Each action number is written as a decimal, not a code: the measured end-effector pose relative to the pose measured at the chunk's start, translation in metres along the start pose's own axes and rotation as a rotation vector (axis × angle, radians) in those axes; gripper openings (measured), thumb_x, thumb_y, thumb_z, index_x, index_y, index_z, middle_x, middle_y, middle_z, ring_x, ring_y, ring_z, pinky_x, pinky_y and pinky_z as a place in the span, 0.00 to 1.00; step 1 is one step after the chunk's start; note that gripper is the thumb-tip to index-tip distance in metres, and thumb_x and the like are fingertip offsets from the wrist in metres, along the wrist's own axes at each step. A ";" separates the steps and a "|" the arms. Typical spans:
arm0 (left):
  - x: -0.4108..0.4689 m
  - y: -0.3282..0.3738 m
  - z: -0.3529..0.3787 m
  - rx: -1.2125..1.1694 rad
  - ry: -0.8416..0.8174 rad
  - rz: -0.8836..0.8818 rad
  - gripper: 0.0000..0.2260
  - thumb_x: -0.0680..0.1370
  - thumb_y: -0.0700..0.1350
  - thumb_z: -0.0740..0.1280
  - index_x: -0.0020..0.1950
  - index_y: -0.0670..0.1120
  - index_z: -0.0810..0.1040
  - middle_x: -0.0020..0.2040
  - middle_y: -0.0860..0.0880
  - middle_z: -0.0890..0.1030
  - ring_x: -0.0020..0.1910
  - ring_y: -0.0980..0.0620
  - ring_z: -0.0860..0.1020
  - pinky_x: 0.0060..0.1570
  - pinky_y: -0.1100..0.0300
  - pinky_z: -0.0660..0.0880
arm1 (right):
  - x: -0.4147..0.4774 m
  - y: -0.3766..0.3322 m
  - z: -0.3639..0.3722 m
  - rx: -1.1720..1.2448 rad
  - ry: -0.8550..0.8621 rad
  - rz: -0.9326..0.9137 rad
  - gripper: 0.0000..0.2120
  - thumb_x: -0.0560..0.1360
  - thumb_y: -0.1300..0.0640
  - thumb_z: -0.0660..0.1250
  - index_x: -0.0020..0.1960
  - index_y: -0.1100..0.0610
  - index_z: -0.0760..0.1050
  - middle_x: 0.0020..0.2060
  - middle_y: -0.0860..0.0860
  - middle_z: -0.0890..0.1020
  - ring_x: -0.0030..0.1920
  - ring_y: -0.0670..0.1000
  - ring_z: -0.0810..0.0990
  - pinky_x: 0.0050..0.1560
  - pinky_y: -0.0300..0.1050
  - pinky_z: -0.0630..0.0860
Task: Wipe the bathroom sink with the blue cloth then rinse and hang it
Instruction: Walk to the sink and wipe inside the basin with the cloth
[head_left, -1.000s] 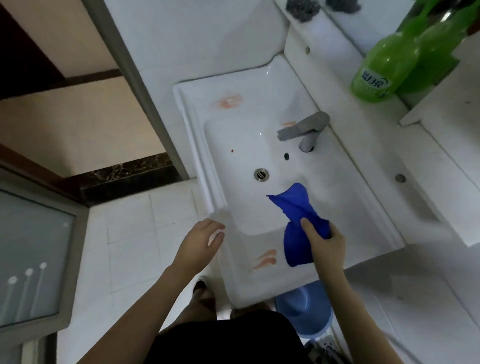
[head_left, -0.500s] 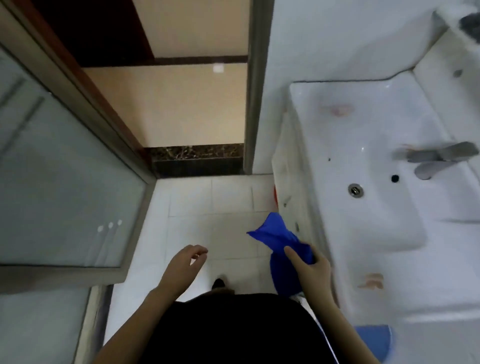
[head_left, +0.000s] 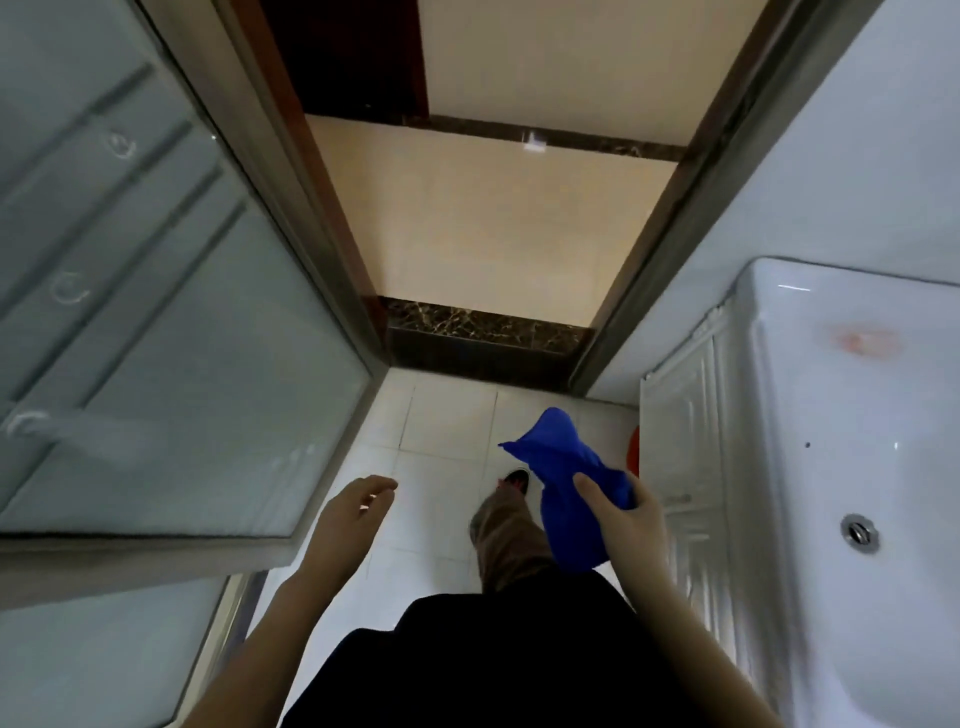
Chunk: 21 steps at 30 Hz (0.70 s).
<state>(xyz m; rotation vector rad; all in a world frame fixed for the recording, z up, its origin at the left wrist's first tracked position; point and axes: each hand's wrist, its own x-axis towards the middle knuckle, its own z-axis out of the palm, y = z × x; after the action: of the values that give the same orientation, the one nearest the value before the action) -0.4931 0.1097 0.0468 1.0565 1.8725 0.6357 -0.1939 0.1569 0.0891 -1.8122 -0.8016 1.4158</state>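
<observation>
The blue cloth (head_left: 563, 483) is bunched up in my right hand (head_left: 626, 517), held over the white floor tiles to the left of the sink cabinet. My left hand (head_left: 353, 512) hangs empty with its fingers loosely curled, further left. The white sink (head_left: 831, 415) fills the right edge of the view. It shows an orange-red smear (head_left: 862, 340) on its far rim and the metal drain (head_left: 860, 530) in the basin. The tap is out of view.
A frosted glass door in a metal frame (head_left: 171, 322) stands at the left. The doorway ahead has a dark marble threshold (head_left: 483, 332). The white cabinet front (head_left: 685, 467) sits under the sink. My foot (head_left: 514, 480) is on the tiled floor (head_left: 441, 441).
The view has swung left, away from the sink towards the doorway. My right hand has carried the blue cloth off the basin and now holds it over the floor.
</observation>
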 end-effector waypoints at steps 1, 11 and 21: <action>0.014 0.003 0.000 -0.006 -0.001 -0.015 0.07 0.80 0.44 0.64 0.53 0.53 0.80 0.52 0.58 0.81 0.51 0.61 0.77 0.47 0.70 0.69 | 0.017 -0.006 0.006 -0.005 -0.003 0.009 0.08 0.72 0.53 0.74 0.50 0.50 0.78 0.46 0.49 0.83 0.49 0.53 0.82 0.52 0.52 0.79; 0.197 0.126 -0.004 0.224 -0.137 0.119 0.07 0.81 0.48 0.63 0.55 0.54 0.79 0.54 0.57 0.80 0.48 0.62 0.77 0.45 0.72 0.68 | 0.167 -0.121 0.040 0.061 0.031 0.001 0.07 0.73 0.56 0.73 0.49 0.53 0.78 0.45 0.51 0.84 0.45 0.52 0.82 0.42 0.45 0.77; 0.361 0.252 0.036 0.398 -0.534 0.355 0.07 0.82 0.46 0.61 0.56 0.51 0.78 0.54 0.53 0.78 0.52 0.56 0.76 0.47 0.68 0.69 | 0.223 -0.150 0.033 0.205 0.487 0.002 0.05 0.71 0.59 0.75 0.44 0.57 0.80 0.38 0.55 0.84 0.39 0.54 0.83 0.41 0.49 0.78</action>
<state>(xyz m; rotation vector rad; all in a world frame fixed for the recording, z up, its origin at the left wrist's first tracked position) -0.4511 0.5494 0.0613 1.6537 1.3743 0.1370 -0.1866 0.4277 0.0844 -1.8814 -0.3886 0.9523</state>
